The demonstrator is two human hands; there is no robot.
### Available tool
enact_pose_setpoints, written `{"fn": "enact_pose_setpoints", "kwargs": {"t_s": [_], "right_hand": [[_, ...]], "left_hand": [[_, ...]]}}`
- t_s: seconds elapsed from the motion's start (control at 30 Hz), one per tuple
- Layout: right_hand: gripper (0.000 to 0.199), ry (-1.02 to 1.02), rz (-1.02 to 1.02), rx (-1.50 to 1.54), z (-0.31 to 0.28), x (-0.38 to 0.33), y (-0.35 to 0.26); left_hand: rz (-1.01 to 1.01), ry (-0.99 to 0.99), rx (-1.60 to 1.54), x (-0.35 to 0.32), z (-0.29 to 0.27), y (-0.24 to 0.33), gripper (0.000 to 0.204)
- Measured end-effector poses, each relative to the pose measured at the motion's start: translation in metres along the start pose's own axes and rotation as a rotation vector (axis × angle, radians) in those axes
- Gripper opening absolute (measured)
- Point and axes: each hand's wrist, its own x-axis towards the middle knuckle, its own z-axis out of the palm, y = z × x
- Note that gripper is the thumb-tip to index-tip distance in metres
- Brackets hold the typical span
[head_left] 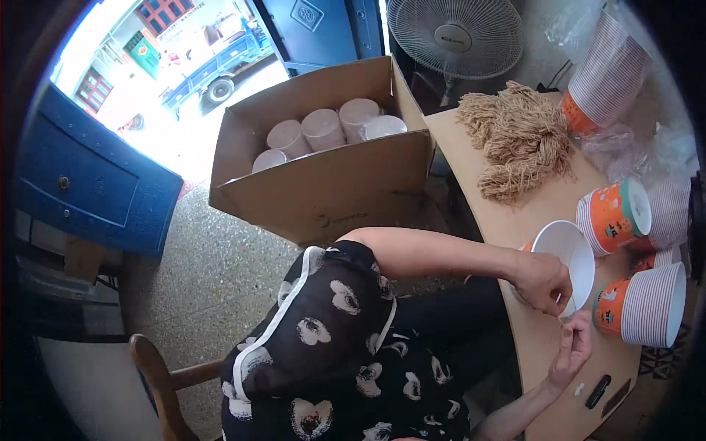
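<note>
My left hand reaches across the near side of a wide white paper tub, its fingers curled together at the rim. Just below it, my right hand has thumb and fingertips pinched, almost meeting the left. A thin pale string shows between the two hands; its ends are hidden by the fingers. To the right lie a stack of orange-and-white paper tubs and a second stack of tubs. A loose heap of tan string rests farther up the table.
An open cardboard box holds several plastic-wrapped stacks. A standing fan is behind the table. A tall wrapped tub stack leans at the far corner. A small black object lies near my right wrist. A wooden chair stands lower left.
</note>
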Motion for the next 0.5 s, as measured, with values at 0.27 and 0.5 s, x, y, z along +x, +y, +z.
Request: {"fn": "enact_pose_setpoints", "kwargs": {"t_s": [0.27, 0.5], "right_hand": [[0.014, 0.153, 0.068, -0.023, 0.004, -0.006, 0.006], [0.015, 0.217, 0.014, 0.011, 0.012, -0.003, 0.003]], "left_hand": [[-0.024, -0.057, 0.026, 0.003, -0.005, 0.006, 0.019], [-0.111, -0.085, -0.042, 0.000, -0.009, 0.009, 0.018]]}}
